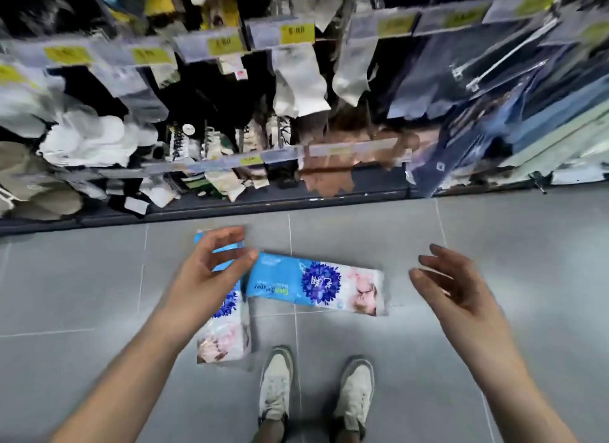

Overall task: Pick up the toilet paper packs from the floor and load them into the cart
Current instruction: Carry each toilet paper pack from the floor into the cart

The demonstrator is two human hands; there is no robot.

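Fingers spread, clamping nothing: left hand (211,264) over the upright-lying pack (225,324) at lower centre, right hand (451,284) just right of the crosswise pack (316,286). Both packs on grey floor (494,244); no cart visible; loading apparently all ahead.

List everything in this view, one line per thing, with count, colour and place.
toilet paper packs: 2, blue and white with a dark blue flower; one lying across the floor centre, one lengthwise under the left hand
floor: grey tiles
shelf goods: many, mostly white, black, blue, hanging behind, blurred
price tags: several, yellow, on shelf rails
shoes: 2, off-white, bottom centre
left hand: open, over left pack
right hand: open, right of centre pack
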